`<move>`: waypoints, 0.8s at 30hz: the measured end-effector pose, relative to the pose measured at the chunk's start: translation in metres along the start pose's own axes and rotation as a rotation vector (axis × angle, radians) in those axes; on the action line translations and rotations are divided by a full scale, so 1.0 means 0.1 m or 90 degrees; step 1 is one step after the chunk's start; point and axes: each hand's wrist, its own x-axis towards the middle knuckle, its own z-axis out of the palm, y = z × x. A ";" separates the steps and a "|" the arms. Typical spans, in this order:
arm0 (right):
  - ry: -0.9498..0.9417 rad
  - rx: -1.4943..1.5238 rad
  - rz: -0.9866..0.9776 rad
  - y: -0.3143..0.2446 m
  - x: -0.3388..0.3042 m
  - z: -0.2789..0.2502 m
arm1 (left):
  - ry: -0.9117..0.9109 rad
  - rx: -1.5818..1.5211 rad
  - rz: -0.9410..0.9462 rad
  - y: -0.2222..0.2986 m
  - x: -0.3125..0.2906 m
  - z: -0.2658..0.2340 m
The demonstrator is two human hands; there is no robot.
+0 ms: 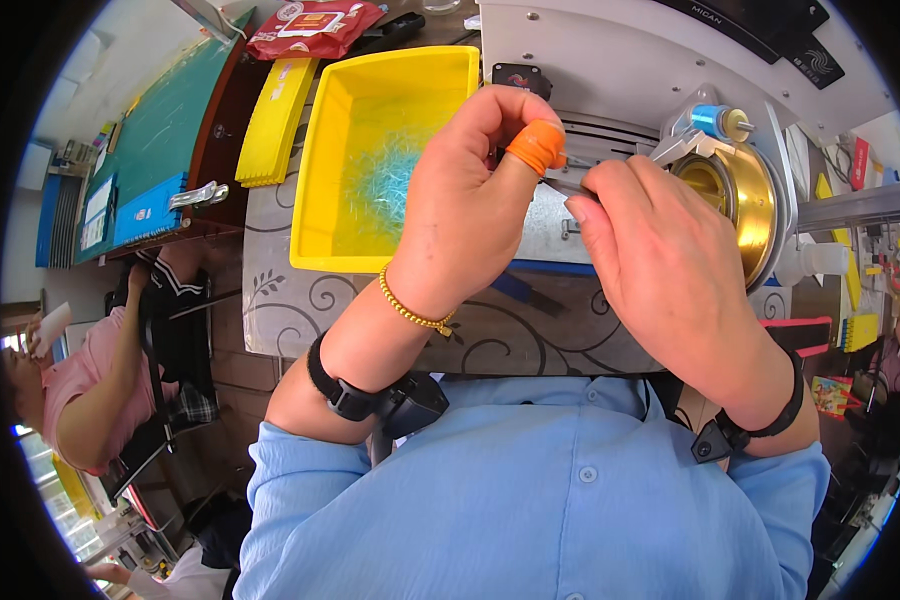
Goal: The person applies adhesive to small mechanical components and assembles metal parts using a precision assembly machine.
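Note:
My left hand (pixel 475 200) is raised in front of the white machine, with an orange finger cot (pixel 538 147) on its thumb. Its thumb and curled fingers are pressed together, and whatever they pinch is hidden. Close beside it, my right hand (pixel 660 265) also has thumb and forefinger nearly together, near a thin dark piece between the hands that is too small to name. Behind the hands lies the machine's grey metal bed (pixel 550 232). Just right of my right hand is a shiny gold-coloured wheel (pixel 755 215), with a blue spool (pixel 708 121) above it.
A yellow bin (pixel 315 190) holding tangled light-blue strands (pixel 382 185) stands left of my left hand. Yellow strips (pixel 273 125) and a red packet (pixel 310 30) lie beyond it. The white machine housing (pixel 610 60) rises at the back. A person in pink (pixel 100 410) sits at the left.

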 end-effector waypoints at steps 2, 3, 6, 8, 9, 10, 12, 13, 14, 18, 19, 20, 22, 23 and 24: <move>-0.002 -0.004 -0.002 0.00 0.00 0.00 | 0.001 0.005 0.001 0.00 0.00 0.00; -0.002 -0.001 -0.001 0.01 -0.01 0.00 | 0.001 -0.001 0.002 0.01 0.00 0.00; 0.004 0.023 0.006 -0.02 -0.02 -0.04 | 0.004 -0.007 0.004 -0.01 0.01 -0.01; 0.012 0.041 0.012 -0.03 -0.01 -0.08 | 0.005 -0.008 0.006 -0.01 0.01 0.00; 0.041 0.090 0.016 -0.03 -0.01 -0.10 | 0.018 -0.004 0.016 0.00 0.01 0.02; 0.070 0.141 0.019 -0.04 -0.01 -0.11 | 0.031 0.000 0.026 0.01 0.01 0.02; 0.100 0.135 0.018 0.01 0.06 -0.03 | 0.032 -0.018 0.009 0.02 0.00 0.02; 0.127 0.132 0.016 0.04 0.10 0.02 | 0.035 -0.034 -0.009 0.03 -0.01 0.01; 0.133 0.128 0.020 0.07 0.13 0.05 | 0.028 -0.034 -0.006 0.02 -0.02 -0.01; 0.105 0.001 0.005 0.17 0.18 0.10 | 0.137 0.180 0.111 -0.01 -0.12 -0.46; 0.110 -0.012 0.005 0.18 0.17 0.10 | 0.205 0.305 0.169 -0.05 -0.14 -0.63; 0.115 -0.005 0.002 0.17 0.16 0.11 | 0.206 0.314 0.172 -0.06 -0.19 -0.79; 0.139 0.036 0.012 0.11 0.15 0.12 | 0.188 0.524 0.088 -0.10 -0.30 -1.07; 0.143 0.050 0.001 0.05 0.14 0.11 | 0.200 0.538 0.086 -0.11 -0.36 -1.18; 0.123 0.110 -0.040 0.00 0.08 0.08 | 0.200 0.548 0.067 -0.16 -0.39 -1.28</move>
